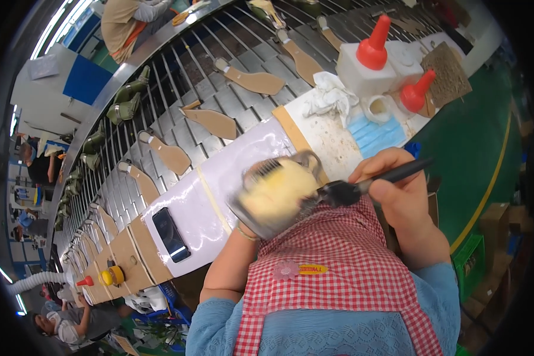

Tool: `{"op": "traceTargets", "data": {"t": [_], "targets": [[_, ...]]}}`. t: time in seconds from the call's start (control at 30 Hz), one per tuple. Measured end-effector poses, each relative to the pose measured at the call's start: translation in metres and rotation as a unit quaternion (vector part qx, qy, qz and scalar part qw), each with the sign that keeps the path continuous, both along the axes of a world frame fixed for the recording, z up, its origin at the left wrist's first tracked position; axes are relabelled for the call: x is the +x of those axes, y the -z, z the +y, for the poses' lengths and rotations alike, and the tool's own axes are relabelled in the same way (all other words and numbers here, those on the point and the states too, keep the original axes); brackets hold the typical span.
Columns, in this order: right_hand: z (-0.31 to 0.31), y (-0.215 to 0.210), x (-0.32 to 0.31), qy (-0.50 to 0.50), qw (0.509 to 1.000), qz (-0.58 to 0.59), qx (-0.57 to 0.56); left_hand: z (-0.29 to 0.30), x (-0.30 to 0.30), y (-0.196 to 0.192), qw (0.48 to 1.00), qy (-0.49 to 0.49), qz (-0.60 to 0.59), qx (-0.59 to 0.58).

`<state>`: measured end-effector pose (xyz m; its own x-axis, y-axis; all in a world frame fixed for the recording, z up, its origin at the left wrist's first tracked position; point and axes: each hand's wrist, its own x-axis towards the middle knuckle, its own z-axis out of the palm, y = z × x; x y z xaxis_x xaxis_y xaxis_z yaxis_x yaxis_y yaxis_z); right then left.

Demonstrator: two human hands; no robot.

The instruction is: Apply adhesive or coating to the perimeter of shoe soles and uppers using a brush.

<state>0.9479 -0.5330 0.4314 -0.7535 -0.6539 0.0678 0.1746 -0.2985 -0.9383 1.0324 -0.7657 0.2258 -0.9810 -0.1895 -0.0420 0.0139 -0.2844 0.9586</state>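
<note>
In front of my apron, my left hand holds a blurred object with a cream-yellow face, a dark grey rim and a loop-like end. Motion smears it too much to tell its kind, and it hides most of that hand's fingers. My right hand is closed around the black handle of a brush. The brush's dark head is at the right side of the yellow face; whether it touches is not clear. Behind the held object lies a glossy pale work surface with a cream strip across it.
Tan insole-shaped pieces and green shoes lie on the metal slatted conveyor. Red-capped white bottles, a crumpled cloth, a small pot and a blue mask stand right. A phone lies left. Other people work beyond.
</note>
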Motion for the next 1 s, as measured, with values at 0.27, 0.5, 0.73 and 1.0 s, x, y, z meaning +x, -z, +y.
{"op": "traceTargets", "data": {"t": [0.27,0.5,0.73,1.0], "targets": [[-0.017,0.004,-0.011,0.014,0.992,-0.113,-0.057,-0.024,-0.011,-0.053,0.938,0.188,0.118,0.266],[-0.043,0.016,0.005,0.012,0.978,0.199,0.060,-0.013,0.000,-0.053,0.951,0.247,0.019,0.187],[-0.047,0.006,0.008,0.020,0.877,0.474,0.077,-0.013,0.006,-0.057,0.962,0.236,-0.003,0.141],[-0.041,0.009,0.000,-0.010,0.916,0.392,0.078,-0.013,0.009,-0.054,0.962,0.248,-0.015,0.114]]}}
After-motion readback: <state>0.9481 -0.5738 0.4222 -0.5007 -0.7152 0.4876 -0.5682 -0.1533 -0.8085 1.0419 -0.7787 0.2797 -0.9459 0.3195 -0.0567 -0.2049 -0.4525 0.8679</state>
